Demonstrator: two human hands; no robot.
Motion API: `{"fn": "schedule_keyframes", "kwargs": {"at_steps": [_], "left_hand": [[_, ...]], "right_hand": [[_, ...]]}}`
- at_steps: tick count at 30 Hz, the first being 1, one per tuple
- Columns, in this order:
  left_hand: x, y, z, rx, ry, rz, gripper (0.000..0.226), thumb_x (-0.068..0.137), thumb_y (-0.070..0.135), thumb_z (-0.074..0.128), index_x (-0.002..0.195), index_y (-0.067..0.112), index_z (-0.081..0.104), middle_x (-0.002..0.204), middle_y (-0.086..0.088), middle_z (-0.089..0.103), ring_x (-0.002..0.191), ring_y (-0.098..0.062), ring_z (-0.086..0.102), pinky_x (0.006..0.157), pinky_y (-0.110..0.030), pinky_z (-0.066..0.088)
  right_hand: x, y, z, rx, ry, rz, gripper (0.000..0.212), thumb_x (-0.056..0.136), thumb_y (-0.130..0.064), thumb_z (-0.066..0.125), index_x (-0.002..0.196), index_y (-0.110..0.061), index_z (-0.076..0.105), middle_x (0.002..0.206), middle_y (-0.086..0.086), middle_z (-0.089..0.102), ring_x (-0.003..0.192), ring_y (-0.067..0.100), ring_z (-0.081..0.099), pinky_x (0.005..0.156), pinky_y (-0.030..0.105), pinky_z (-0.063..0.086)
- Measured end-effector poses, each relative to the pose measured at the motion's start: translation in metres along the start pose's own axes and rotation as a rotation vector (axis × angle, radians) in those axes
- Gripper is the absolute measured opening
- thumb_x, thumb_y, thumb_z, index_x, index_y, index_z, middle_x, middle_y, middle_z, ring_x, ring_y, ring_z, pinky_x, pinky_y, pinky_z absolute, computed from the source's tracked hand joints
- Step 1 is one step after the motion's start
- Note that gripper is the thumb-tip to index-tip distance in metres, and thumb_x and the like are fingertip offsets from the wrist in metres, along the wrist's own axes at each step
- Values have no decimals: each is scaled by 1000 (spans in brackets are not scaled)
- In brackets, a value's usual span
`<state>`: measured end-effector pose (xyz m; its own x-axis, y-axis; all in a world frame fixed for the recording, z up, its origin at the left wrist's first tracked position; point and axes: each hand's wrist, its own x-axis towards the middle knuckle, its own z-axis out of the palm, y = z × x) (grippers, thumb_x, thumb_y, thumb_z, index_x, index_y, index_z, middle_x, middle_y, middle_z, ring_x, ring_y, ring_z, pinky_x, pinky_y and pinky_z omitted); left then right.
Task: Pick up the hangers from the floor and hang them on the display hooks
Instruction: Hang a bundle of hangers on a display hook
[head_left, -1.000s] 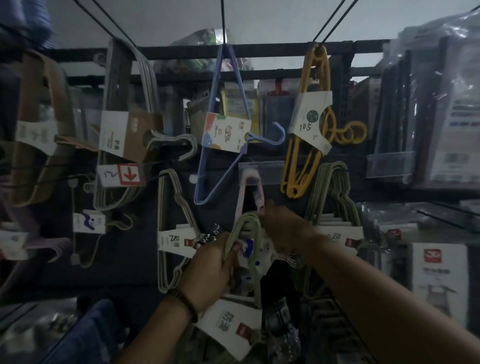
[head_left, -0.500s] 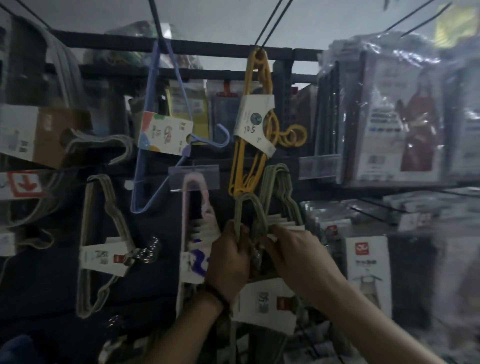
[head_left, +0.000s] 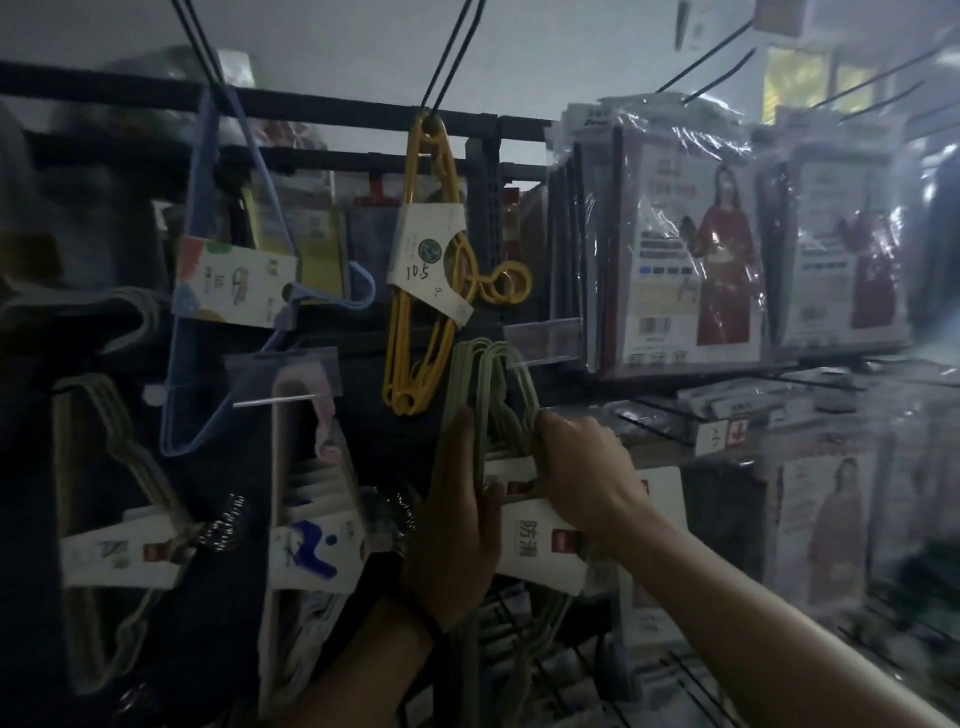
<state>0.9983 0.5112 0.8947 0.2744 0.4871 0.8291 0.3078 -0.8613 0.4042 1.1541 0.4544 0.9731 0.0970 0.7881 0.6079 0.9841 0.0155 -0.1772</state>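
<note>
A bundle of pale green hangers (head_left: 485, 384) with a white paper label (head_left: 540, 545) hangs in the middle of the rack, its top loops over a metal display hook (head_left: 524, 364). My left hand (head_left: 457, 525) grips the bundle's left side from below. My right hand (head_left: 582, 467) holds its right side just above the label. How many of the loops sit on the hook I cannot tell.
A pink hanger bundle (head_left: 306, 467) hangs on a hook to the left, a blue hanger (head_left: 218, 291) and yellow hangers (head_left: 426, 291) above, beige hangers (head_left: 109, 488) at far left. Plastic-wrapped clothing packs (head_left: 691, 249) fill the right. Wire shelves (head_left: 665, 426) sit below them.
The green bundle rose and moved right, from beside the pink hangers up to the hook with the other green hangers. Both hands went with it and the view shifted right.
</note>
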Motion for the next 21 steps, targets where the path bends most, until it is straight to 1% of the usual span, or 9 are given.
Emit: {"fn": "schedule_keyframes", "kwargs": {"at_steps": [1, 2, 4, 7, 9, 11, 13, 16, 21], "left_hand": [[-3, -2, 0, 32, -35, 38, 70, 111, 23, 46, 169, 22, 5, 177, 6, 5, 163, -14, 10, 128, -24, 20], [-4, -3, 0, 45, -67, 56, 71, 112, 20, 46, 169, 23, 4, 177, 8, 0, 163, -14, 6, 127, -17, 17], [-3, -3, -3, 14, -111, 62, 69, 113, 17, 44, 168, 26, 4, 176, 14, -4, 163, -9, 2, 122, -6, 15], [1, -4, -2, 24, -146, 124, 67, 113, 13, 43, 167, 25, 6, 175, 20, -6, 161, -3, 1, 124, -11, 15], [5, -5, 1, 60, -146, 153, 68, 113, 11, 44, 167, 24, 7, 175, 20, -6, 161, -3, 1, 126, -14, 12], [8, -4, 5, 86, -142, 181, 69, 111, 8, 47, 167, 21, 8, 176, 14, -5, 162, -5, 3, 127, -14, 13], [10, -4, 8, 91, -156, 181, 70, 111, 9, 47, 168, 21, 8, 176, 13, -5, 162, -6, 3, 126, -13, 14], [13, -10, 12, 75, -201, 131, 72, 112, 11, 47, 167, 27, 4, 175, 18, -10, 161, -2, 0, 124, -11, 14], [20, -30, 10, 150, -243, 62, 74, 112, 18, 46, 165, 36, -2, 170, 28, -19, 158, 5, -9, 124, -9, 7]], "right_hand": [[-1, 0, -2, 1, 13, -2, 6, 100, -20, 58, 96, -22, 53, 87, 1, 66, 72, 23, 65, 61, 36, 54], [-2, 1, -2, 3, 41, -8, 5, 100, -20, 57, 99, -22, 53, 88, 1, 66, 74, 25, 66, 62, 38, 55], [-6, 6, 0, 18, 118, -25, 3, 102, -21, 56, 103, -22, 53, 91, 1, 67, 77, 27, 68, 65, 43, 58], [-12, 12, 8, 7, 205, -20, 7, 101, -20, 57, 107, -21, 53, 98, 1, 69, 82, 32, 71, 61, 37, 48], [-15, 16, 12, 4, 268, -20, 8, 100, -20, 61, 105, -20, 54, 95, 0, 69, 77, 33, 71, 58, 34, 40], [-15, 21, 14, 12, 327, -26, 9, 101, -23, 62, 101, -20, 54, 89, -1, 69, 71, 32, 70, 56, 34, 38], [-11, 26, 16, 45, 317, -21, 10, 104, -28, 59, 100, -19, 56, 88, 1, 70, 72, 32, 69, 57, 36, 42], [2, 31, 19, 39, 215, -7, 11, 105, -24, 56, 103, -15, 61, 92, 7, 72, 81, 36, 70, 63, 38, 49], [30, 25, 27, 69, 93, 16, 16, 102, -13, 54, 106, -14, 70, 96, 12, 72, 85, 34, 70, 61, 32, 39]]}}
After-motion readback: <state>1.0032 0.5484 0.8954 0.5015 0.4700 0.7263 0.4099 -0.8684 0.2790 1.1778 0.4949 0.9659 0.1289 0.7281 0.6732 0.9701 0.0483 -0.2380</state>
